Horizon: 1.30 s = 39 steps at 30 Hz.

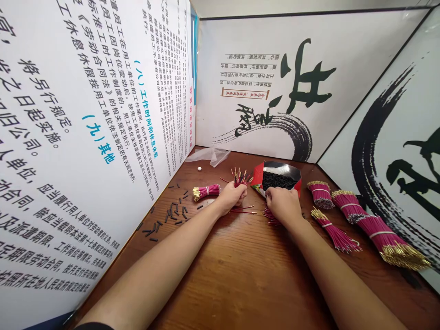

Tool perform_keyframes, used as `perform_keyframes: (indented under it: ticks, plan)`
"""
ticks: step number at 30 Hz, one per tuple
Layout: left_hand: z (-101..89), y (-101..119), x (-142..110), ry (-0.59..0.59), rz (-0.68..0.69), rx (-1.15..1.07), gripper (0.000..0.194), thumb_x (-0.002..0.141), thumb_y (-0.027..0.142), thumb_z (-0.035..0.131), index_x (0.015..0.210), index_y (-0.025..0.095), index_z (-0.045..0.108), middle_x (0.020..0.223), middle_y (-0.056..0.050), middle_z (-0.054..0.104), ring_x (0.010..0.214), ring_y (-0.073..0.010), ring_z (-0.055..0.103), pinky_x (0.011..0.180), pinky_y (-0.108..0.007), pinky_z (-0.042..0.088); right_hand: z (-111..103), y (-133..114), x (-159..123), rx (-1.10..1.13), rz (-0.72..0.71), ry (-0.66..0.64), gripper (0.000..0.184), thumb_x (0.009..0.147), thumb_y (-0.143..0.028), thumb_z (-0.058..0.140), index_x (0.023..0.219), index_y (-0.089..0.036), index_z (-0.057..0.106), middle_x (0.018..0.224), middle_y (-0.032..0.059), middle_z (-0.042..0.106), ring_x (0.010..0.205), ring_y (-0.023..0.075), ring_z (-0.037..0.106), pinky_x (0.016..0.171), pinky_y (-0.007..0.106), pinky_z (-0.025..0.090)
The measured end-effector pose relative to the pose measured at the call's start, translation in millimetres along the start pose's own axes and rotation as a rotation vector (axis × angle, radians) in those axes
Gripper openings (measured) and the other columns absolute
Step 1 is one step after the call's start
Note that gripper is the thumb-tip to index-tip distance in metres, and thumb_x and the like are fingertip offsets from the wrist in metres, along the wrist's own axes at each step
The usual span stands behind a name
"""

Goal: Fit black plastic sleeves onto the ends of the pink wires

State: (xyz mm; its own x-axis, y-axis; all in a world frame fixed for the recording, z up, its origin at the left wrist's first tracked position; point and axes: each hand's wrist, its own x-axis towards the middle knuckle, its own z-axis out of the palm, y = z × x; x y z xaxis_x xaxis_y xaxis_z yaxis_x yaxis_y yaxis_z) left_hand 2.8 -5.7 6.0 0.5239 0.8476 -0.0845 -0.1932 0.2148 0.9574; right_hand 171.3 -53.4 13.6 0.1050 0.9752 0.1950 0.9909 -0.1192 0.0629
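Note:
My left hand (231,198) is closed around a bundle of thin magenta wires (239,178), whose tips, some dark and some copper or gold, stick up above the fist. A few loose wires (244,210) lie on the table beside that hand. My right hand (283,201) is closed at the near side of an open red and silver box (258,176) filled with small black sleeves (277,181). More magenta wires (269,215) show beneath its fingers. Whatever those fingers pinch is hidden.
Several tied bundles of magenta wires with gold ends (381,231) lie at the right, and one tied bundle (206,192) sits left. Loose black sleeves (175,211) are scattered at the left. A clear plastic bag (215,156) rests at the back. Printed panels (261,110) wall in the table.

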Motion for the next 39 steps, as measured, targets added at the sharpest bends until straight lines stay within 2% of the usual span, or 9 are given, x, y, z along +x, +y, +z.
perform_keyframes:
  ticks: [3, 6, 8, 11, 15, 18, 24, 39]
  plan:
    - [1.4, 0.0, -1.4, 0.005, 0.022, -0.014, 0.027, 0.076, 0.025, 0.056, 0.065, 0.021, 0.032, 0.049, 0.010, 0.031, 0.037, -0.0016, 0.017, 0.038, -0.018, 0.010, 3.8, 2.1, 0.8, 0.048, -0.001, 0.066, 0.024, 0.089, -0.020, 0.047, 0.095, -0.017, 0.070, 0.095, 0.0102, 0.072, 0.089, 0.0235, 0.062, 0.075, 0.035, 0.027]
    - [1.3, -0.6, -2.0, -0.006, 0.031, -0.036, 0.029, 0.075, 0.029, 0.061, 0.070, 0.021, 0.034, 0.051, 0.011, 0.032, 0.038, -0.0014, 0.017, 0.038, -0.017, 0.010, 6.3, 4.4, 1.3, 0.183, 0.000, 0.215, 0.022, 0.087, -0.019, 0.046, 0.096, -0.017, 0.066, 0.094, 0.0095, 0.069, 0.087, 0.0224, 0.060, 0.076, 0.034, 0.031]
    - [0.8, -0.7, -2.1, -0.015, 0.037, -0.044, 0.029, 0.074, 0.030, 0.064, 0.073, 0.021, 0.036, 0.052, 0.011, 0.032, 0.038, -0.0014, 0.017, 0.038, -0.017, 0.010, 6.5, 4.0, 1.8, 0.380, -0.012, 0.324, 0.020, 0.085, -0.019, 0.046, 0.092, -0.017, 0.064, 0.091, 0.0083, 0.067, 0.083, 0.0203, 0.059, 0.076, 0.032, 0.036]
    - [0.0, -0.7, -2.2, -0.024, 0.041, -0.048, 0.029, 0.074, 0.028, 0.064, 0.074, 0.021, 0.037, 0.053, 0.011, 0.032, 0.038, -0.0013, 0.017, 0.038, -0.017, 0.009, 5.2, -2.5, 3.7, 0.804, 0.003, 0.424, 0.014, 0.082, -0.024, 0.049, 0.087, -0.019, 0.061, 0.084, 0.0049, 0.064, 0.075, 0.0173, 0.057, 0.073, 0.030, 0.042]
    - [0.1, 0.0, -3.5, -0.050, 0.034, -0.041, 0.031, 0.075, 0.028, 0.066, 0.074, 0.021, 0.036, 0.052, 0.011, 0.029, 0.039, -0.0014, 0.017, 0.038, -0.018, 0.009, 3.5, -17.3, 7.8, 1.390, 0.184, 0.402, 0.019, 0.074, -0.036, 0.060, 0.083, -0.020, 0.059, 0.076, 0.0010, 0.062, 0.067, 0.0146, 0.056, 0.064, 0.028, 0.044]
    - [1.8, 1.6, -5.7, -0.059, 0.031, -0.021, 0.034, 0.076, 0.030, 0.068, 0.074, 0.021, 0.036, 0.052, 0.011, 0.028, 0.039, -0.0014, 0.018, 0.039, -0.018, 0.010, 3.4, -24.7, 9.2, 1.605, 0.276, 0.343, 0.026, 0.067, -0.039, 0.067, 0.082, -0.019, 0.059, 0.069, -0.0019, 0.059, 0.061, 0.0125, 0.054, 0.055, 0.025, 0.042]
    - [4.2, 1.9, -6.0, -0.044, 0.027, 0.023, 0.033, 0.078, 0.032, 0.068, 0.073, 0.020, 0.037, 0.051, 0.011, 0.031, 0.039, -0.0016, 0.019, 0.039, -0.019, 0.011, 2.9, -27.5, 7.6, 1.728, 0.320, 0.338, 0.026, 0.063, -0.035, 0.071, 0.081, -0.019, 0.060, 0.069, -0.0022, 0.060, 0.062, 0.0112, 0.058, 0.053, 0.023, 0.045]
    - [3.7, 0.4, -5.6, -0.032, 0.037, 0.055, 0.031, 0.079, 0.031, 0.066, 0.072, 0.020, 0.038, 0.052, 0.010, 0.032, 0.040, -0.0023, 0.021, 0.039, -0.019, 0.013, -2.7, -30.1, 3.1, 1.584, 0.211, 0.452, 0.018, 0.072, -0.033, 0.066, 0.083, -0.019, 0.060, 0.071, -0.0016, 0.060, 0.066, 0.0124, 0.059, 0.056, 0.024, 0.047]
